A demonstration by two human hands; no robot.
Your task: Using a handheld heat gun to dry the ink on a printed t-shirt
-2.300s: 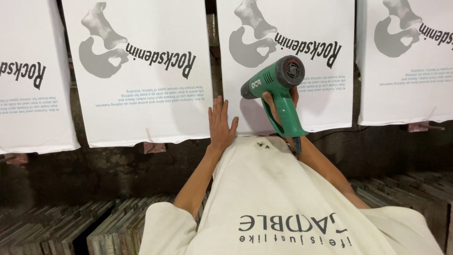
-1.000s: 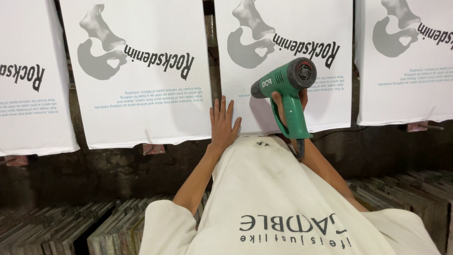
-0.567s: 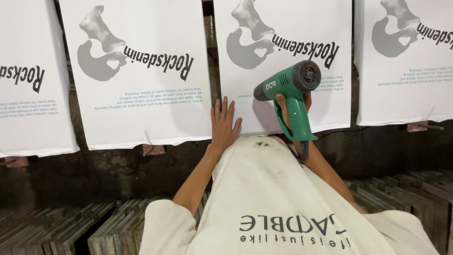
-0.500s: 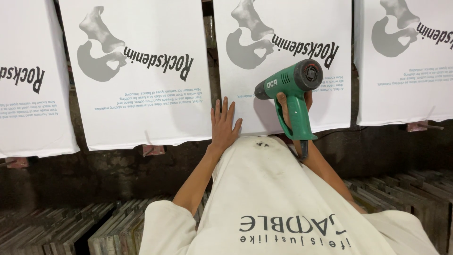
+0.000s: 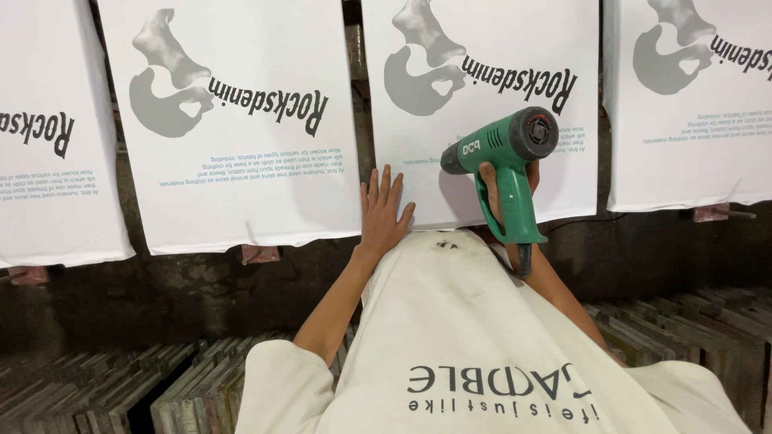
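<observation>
My right hand point(image 5: 492, 186) grips the handle of a green heat gun point(image 5: 505, 157) whose dark nozzle points left over a white printed sheet point(image 5: 482, 80) bearing a grey skull-like graphic and dark lettering. My left hand point(image 5: 381, 214) lies flat, fingers spread, on the lower left corner of that same sheet. A cream-coloured shirt point(image 5: 474, 345) with dark lettering covers my chest below both arms.
Three more white printed sheets lie side by side: a middle-left sheet point(image 5: 233, 120), a far-left sheet point(image 5: 48, 161) and a right sheet point(image 5: 691, 104). A dark worn table edge point(image 5: 161, 297) runs below them. Stacks of flat frames point(image 5: 96, 394) stand underneath.
The heat gun has drifted right and slightly up across the sheet, its nozzle turning to point more leftward. My left hand has stayed flat on the sheet's corner.
</observation>
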